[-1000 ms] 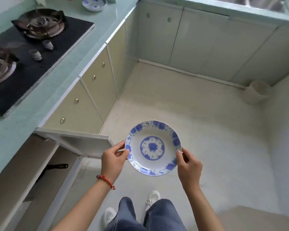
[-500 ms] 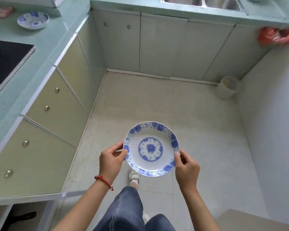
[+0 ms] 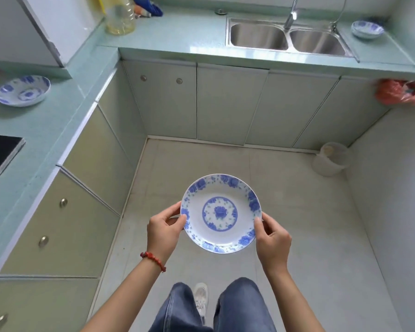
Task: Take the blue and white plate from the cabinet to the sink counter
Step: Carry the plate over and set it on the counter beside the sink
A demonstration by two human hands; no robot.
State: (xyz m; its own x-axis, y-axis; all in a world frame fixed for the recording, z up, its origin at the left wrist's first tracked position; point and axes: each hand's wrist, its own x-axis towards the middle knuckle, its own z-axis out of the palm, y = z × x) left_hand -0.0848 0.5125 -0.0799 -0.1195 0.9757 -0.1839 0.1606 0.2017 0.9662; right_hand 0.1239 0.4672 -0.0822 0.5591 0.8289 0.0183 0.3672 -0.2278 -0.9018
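I hold a blue and white plate [image 3: 221, 213] level in front of me over the kitchen floor. My left hand [image 3: 163, 230] grips its left rim and my right hand [image 3: 272, 238] grips its right rim. The sink counter [image 3: 182, 34] runs across the far side, with a steel double sink [image 3: 286, 39] set in it. The plate is well short of that counter, at about the middle of the floor.
Another blue and white plate [image 3: 367, 29] lies right of the sink, and a third [image 3: 23, 90] on the left counter. A plastic bottle [image 3: 120, 16] stands at the far corner. A white bucket [image 3: 331, 159] sits on the floor at right. A red bag [image 3: 393, 92] hangs at right.
The view has swung away from the stove and the open cabinet toward the sink counter, which has come into sight. The plate stays held in both hands, carried forward.
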